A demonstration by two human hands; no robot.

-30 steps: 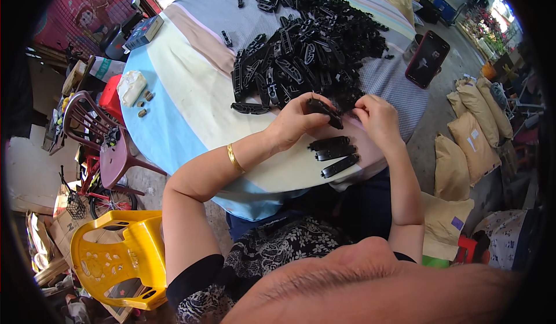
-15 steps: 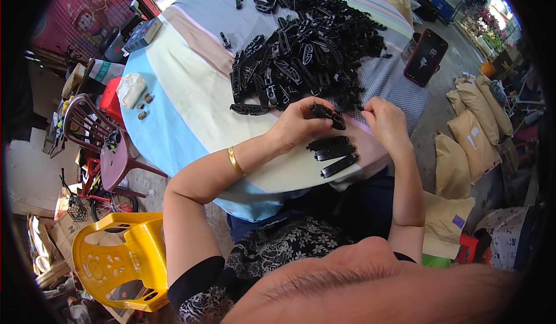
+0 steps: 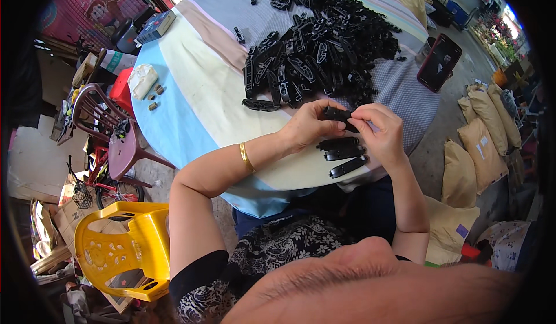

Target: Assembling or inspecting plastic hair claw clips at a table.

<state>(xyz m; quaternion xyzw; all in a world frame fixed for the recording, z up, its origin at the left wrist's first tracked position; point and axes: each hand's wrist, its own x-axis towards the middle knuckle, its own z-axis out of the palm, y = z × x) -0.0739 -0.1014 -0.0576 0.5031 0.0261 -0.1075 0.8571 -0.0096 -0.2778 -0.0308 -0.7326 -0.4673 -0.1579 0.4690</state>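
My left hand (image 3: 313, 125) grips a long black plastic part (image 3: 337, 115) between thumb and fingers, over the near side of the cloth-covered table (image 3: 191, 101). From the right, my right hand (image 3: 382, 128) meets the same part, its thumb and fingers pinched at the part's right end. Whatever small piece lies in that pinch is hidden by the fingers. Just below my hands, 3 similar black parts (image 3: 341, 152) lie side by side near the table edge. Beyond my hands spreads a big heap of black plastic parts (image 3: 301, 63), with smaller black bits (image 3: 370, 34) along its right side.
A phone (image 3: 439, 63) leans at the table's right edge against a cup. On the left lie a white plastic bag (image 3: 142, 81) and a dark box (image 3: 156, 27). A yellow plastic chair (image 3: 153, 243) and a purple chair (image 3: 123, 156) stand left; brown sacks (image 3: 483, 150) stand right.
My right hand has moved left from the heap's edge to the part in my left hand, and its fingers now touch it. The whole view has shifted slightly.
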